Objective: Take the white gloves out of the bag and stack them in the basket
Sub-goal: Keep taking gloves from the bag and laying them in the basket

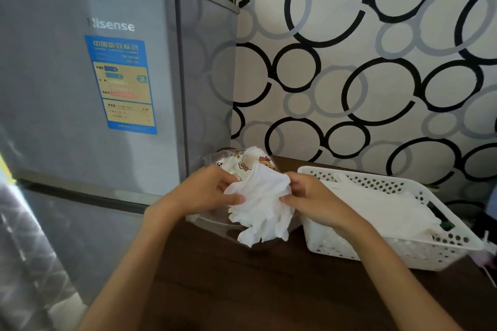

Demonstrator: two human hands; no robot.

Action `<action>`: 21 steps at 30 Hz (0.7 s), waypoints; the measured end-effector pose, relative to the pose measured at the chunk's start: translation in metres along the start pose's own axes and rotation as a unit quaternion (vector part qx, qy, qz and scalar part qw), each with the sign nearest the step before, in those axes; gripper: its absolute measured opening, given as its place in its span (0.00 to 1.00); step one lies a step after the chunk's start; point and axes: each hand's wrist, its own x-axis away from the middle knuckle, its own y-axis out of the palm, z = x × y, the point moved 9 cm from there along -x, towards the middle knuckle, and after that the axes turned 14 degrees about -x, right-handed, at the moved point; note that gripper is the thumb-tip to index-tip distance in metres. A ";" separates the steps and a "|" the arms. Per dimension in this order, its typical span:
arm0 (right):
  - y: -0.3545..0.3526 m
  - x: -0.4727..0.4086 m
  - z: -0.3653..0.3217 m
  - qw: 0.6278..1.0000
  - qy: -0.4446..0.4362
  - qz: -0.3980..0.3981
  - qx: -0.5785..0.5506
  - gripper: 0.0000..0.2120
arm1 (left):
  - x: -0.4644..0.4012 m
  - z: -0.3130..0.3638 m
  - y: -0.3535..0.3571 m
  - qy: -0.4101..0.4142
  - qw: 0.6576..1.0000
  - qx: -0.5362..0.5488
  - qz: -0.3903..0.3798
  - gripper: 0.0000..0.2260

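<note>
A bunch of white gloves (262, 207) hangs between both hands above the clear plastic bag (231, 161), which has cartoon prints and lies on the dark wooden table (242, 282). My left hand (212, 191) pinches the gloves' left edge. My right hand (309, 199) pinches their right edge. The glove fingers droop toward the table. To the right stands a white perforated basket (403, 247) with white gloves (382, 207) lying flat inside it.
A grey fridge (94, 88) stands close on the left, right against the table. A wall with black and grey ring pattern (376, 62) runs behind. Some small dark items (443, 220) sit at the basket's right end.
</note>
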 end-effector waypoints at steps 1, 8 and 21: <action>-0.002 -0.001 -0.002 0.999 -0.010 0.022 0.038 0.19 | -0.001 -0.002 -0.002 -0.012 1.000 0.020 0.004 0.10; 0.037 0.020 -0.032 0.931 -0.203 0.080 0.294 0.36 | -0.009 -0.019 0.007 -0.109 0.988 0.081 -0.068 0.09; 0.040 0.033 -0.040 0.837 -0.320 0.152 0.417 0.15 | 0.019 -0.030 -0.023 -0.172 0.949 0.262 0.007 0.09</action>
